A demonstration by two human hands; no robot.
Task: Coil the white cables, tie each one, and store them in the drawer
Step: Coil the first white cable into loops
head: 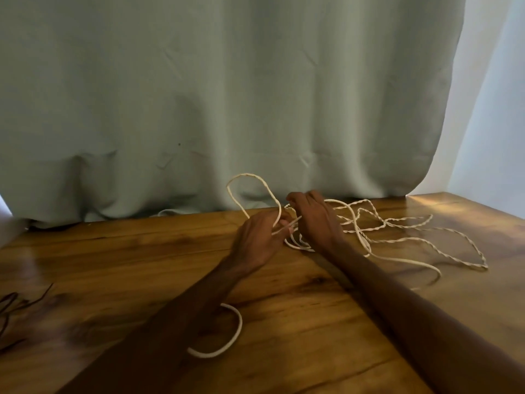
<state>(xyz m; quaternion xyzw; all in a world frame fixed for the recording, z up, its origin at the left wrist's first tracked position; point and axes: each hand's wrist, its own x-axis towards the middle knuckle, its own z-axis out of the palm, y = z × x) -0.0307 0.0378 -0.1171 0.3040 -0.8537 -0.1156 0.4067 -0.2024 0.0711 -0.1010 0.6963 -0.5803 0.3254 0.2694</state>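
editor: wooden table (136,251) set against a grey-green curtain (227,81). what is hard to make out?

photographer: the right hand (315,220), just right of the left hand (258,240), shows only its back. its fingers bend over the strands, but whether they grip is hidden. dark cords (8,308) far left of the left hand are blurred and cut off by the edge.

editor: and the left hand?

photographer: fingers curled, pinching the white cable (284,227). a tall, narrow loop (250,175) stands upright above that hand, long axis vertical. the rest trails right of it over the tabletop in loose twisted runs (412,223), lying mostly left to right. one smooth white curve (237,334) lies nearer the camera, passing under the left forearm.
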